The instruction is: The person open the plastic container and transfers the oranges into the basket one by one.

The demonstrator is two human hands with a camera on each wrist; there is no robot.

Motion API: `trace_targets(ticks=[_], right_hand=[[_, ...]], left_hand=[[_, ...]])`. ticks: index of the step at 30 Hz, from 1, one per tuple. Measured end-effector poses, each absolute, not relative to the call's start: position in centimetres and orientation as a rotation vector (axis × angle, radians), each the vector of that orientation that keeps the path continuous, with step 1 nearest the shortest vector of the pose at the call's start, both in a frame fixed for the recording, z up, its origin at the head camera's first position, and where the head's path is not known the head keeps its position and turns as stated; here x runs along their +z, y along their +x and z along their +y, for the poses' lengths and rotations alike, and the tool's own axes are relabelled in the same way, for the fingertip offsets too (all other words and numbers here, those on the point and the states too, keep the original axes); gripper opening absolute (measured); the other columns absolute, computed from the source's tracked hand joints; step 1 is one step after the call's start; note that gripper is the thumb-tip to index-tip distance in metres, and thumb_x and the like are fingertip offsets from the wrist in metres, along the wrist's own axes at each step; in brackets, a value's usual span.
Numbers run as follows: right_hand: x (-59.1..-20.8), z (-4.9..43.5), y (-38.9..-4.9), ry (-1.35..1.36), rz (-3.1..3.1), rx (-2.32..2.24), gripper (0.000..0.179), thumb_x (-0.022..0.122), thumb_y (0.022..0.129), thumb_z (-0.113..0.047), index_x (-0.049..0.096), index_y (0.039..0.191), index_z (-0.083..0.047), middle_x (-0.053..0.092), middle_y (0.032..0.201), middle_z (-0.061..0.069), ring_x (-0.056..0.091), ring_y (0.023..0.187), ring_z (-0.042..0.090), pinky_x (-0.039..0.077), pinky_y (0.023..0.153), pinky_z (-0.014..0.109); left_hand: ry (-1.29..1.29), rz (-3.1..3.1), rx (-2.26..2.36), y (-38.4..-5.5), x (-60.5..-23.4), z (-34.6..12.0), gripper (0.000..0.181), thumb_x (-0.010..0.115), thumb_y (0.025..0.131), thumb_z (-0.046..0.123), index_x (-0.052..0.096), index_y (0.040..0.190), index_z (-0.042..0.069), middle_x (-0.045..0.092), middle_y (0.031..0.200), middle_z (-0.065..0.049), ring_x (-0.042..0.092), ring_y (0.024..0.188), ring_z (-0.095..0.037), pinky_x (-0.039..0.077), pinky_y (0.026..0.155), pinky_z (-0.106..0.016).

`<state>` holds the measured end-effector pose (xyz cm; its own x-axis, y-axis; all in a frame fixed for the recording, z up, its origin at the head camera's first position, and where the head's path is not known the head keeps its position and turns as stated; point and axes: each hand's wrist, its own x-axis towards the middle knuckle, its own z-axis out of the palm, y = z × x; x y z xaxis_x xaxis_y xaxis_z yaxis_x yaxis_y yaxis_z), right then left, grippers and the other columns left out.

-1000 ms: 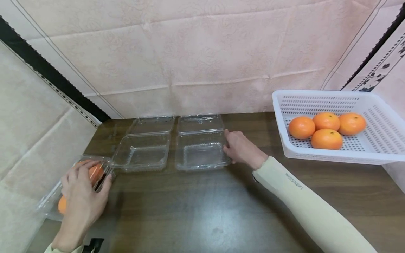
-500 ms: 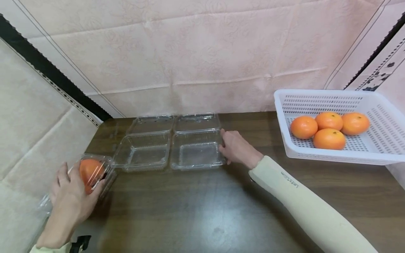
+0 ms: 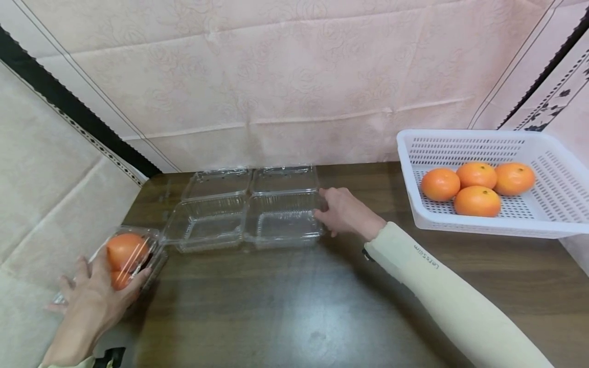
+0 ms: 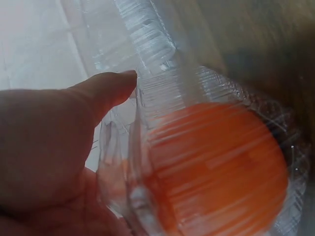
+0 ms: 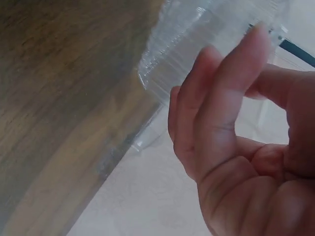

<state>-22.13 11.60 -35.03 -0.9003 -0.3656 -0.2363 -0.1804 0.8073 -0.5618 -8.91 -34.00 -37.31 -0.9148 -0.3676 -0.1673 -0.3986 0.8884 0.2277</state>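
At the table's left edge, my left hand point(image 3: 94, 301) holds a closed clear plastic clamshell container point(image 3: 155, 255), thumb along its near side. Orange-coloured citrus fruit point(image 3: 125, 250) shows through the lid; in the left wrist view one fruit point(image 4: 221, 167) fills the box beside my thumb. My right hand point(image 3: 345, 212) has bent fingers at the right rim of an empty clear container point(image 3: 282, 225), whose lid point(image 3: 286, 179) lies folded back. A second opened empty container point(image 3: 209, 227) stands against its left side. In the right wrist view, my fingers point(image 5: 221, 108) partly cover the container's ribbed wall.
A white perforated basket point(image 3: 483, 226) at the back right holds several orange fruits point(image 3: 477, 201). Everything stands on a dark wooden table point(image 3: 299, 306). Pale patterned cloth point(image 3: 299, 87) rises behind the table and at its left.
My left hand has moved left and toward me along the filled container, uncovering more fruit. My right hand and the right empty container have shifted left, closing the gap between the empty containers.
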Motion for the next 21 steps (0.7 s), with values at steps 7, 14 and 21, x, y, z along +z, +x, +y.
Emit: trace_targets(ticks=[7, 14, 21], right_hand=[[-35.2, 12.1, -21.7, -0.434, 2.655, -0.799, 0.063, 0.062, 0.101, -0.02, 0.038, 0.153, 0.005, 0.064, 0.062, 0.005, 0.067, 0.055, 0.019, 0.051, 0.054, 0.025], [-36.0, 11.9, -22.0, -0.443, 2.668, -0.861, 0.065, 0.066, 0.1, -0.017, 0.036, 0.153, 0.007, 0.064, 0.066, 0.006, 0.061, 0.051, 0.014, 0.044, 0.049, 0.024], [-36.6, 11.3, -22.3, -0.379, 2.609, -1.044, 0.072, 0.065, 0.1, -0.013, 0.026, 0.158, 0.004, 0.07, 0.087, 0.01, 0.071, 0.057, 0.019, 0.055, 0.055, 0.026]], left_hand=[[-0.604, 2.929, 0.389, -8.5, -37.3, -34.2, 0.114, 0.049, 0.092, 0.077, -0.008, 0.162, 0.008, -0.01, 0.157, -0.043, -0.008, 0.139, -0.074, 0.0, 0.09, -0.099], [-0.516, 3.022, 0.377, -7.1, -37.5, -34.0, 0.108, 0.058, 0.093, 0.068, 0.002, 0.162, 0.006, 0.004, 0.154, -0.044, 0.004, 0.136, -0.075, 0.005, 0.086, -0.1], [-0.462, 3.073, 0.366, -5.5, -38.2, -33.6, 0.108, 0.064, 0.091, 0.064, 0.007, 0.161, 0.006, 0.009, 0.153, -0.044, 0.009, 0.133, -0.075, 0.008, 0.082, -0.101]])
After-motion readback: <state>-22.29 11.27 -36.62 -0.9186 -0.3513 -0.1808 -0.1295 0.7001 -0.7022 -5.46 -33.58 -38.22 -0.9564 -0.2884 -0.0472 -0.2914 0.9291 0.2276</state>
